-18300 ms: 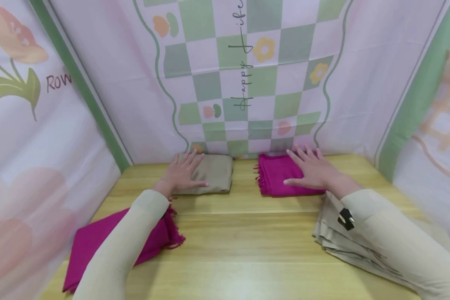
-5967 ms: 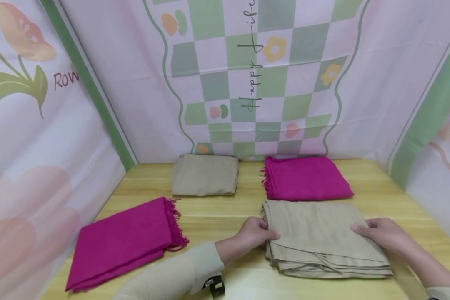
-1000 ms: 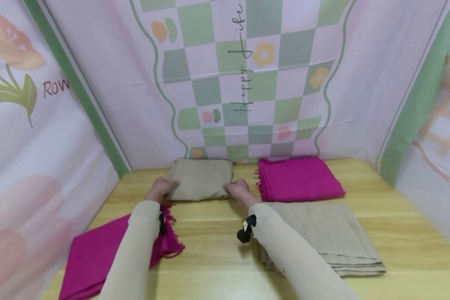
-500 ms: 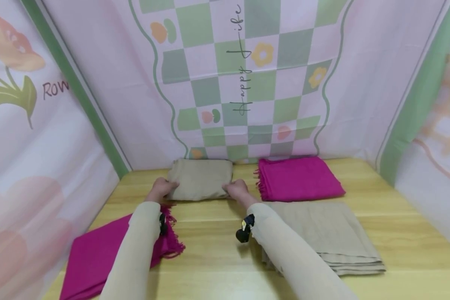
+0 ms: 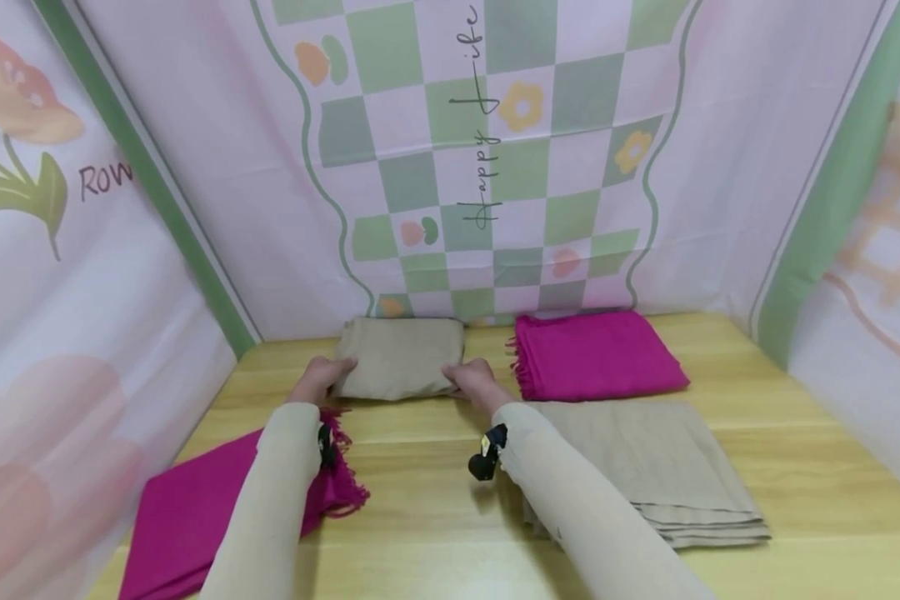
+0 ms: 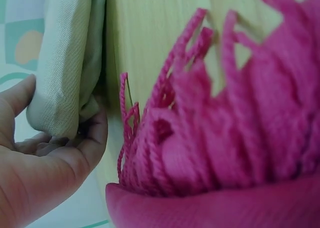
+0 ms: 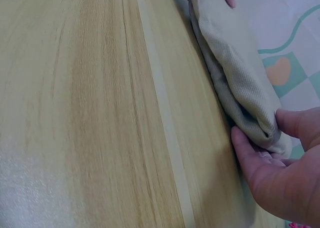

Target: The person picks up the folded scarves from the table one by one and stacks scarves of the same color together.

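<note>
A small folded beige cloth (image 5: pixel 401 358) lies at the back left of the table, by the wall hanging. At its left end my left hand (image 5: pixel 318 379) grips it, thumb on top and fingers beneath, as the left wrist view shows. My right hand (image 5: pixel 480 382) pinches the opposite end the same way. In the right wrist view the folded layers of the beige cloth (image 7: pixel 240 78) show along its front edge. Under my left forearm lies a folded magenta fringed shawl (image 5: pixel 187 500), partly covered by the sleeve.
A second folded magenta fringed shawl (image 5: pixel 600 357) is at the back right. In front of it lies a larger folded beige cloth (image 5: pixel 652 458), its left part hidden by my right sleeve. The wooden table (image 5: pixel 412 483) meets printed hangings on three sides.
Earlier my hands lay flat on the two back cloths, then held the larger beige cloth, which moved left from the right side. Now both grip the small beige cloth, nearly still this last second.
</note>
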`<state>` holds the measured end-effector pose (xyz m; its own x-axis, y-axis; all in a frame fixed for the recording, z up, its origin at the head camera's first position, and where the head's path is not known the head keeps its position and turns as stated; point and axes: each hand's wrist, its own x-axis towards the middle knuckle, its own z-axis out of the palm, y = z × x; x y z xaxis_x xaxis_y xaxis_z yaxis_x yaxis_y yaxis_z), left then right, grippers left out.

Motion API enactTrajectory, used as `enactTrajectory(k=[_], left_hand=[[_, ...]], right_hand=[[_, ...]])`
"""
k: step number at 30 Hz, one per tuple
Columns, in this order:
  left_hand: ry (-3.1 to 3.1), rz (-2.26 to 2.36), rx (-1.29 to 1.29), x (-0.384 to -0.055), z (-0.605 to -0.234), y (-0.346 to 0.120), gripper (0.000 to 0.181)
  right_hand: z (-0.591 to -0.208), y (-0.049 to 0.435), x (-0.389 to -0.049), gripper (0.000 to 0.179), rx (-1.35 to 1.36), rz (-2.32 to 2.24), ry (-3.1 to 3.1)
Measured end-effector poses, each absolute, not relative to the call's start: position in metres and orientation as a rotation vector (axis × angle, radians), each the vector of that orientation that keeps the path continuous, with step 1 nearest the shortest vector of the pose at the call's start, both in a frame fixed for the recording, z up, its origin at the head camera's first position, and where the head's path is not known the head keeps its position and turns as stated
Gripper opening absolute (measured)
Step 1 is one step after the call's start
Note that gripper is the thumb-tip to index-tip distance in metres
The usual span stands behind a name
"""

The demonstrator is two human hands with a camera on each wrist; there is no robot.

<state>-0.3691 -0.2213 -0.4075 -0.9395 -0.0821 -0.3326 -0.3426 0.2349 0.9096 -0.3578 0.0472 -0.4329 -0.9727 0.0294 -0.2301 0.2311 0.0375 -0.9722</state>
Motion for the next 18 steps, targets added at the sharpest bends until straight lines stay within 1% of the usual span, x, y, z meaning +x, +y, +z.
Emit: enactTrajectory(k=[6,13,18], left_hand=[[2.25,1.802,-0.426,-0.3712,-0.4073,-0.2204,0.063],[2.263,1.803,-0.439,-0.3708,-0.4055,-0.2198,0.066],[2.357,1.77,-0.481,-0.3734,-0.4052,-0.2185,0.064]], right_hand=[[-0.4305,0.0468,-0.3582,0.029,0.277,-2.069,2.131],[-0.4281,0.0459,-0.3563,0.035,0.281,-2.041,2.178],[-0.4272,0.0454,-0.3554,0.032,0.296,-2.053,2.211]])
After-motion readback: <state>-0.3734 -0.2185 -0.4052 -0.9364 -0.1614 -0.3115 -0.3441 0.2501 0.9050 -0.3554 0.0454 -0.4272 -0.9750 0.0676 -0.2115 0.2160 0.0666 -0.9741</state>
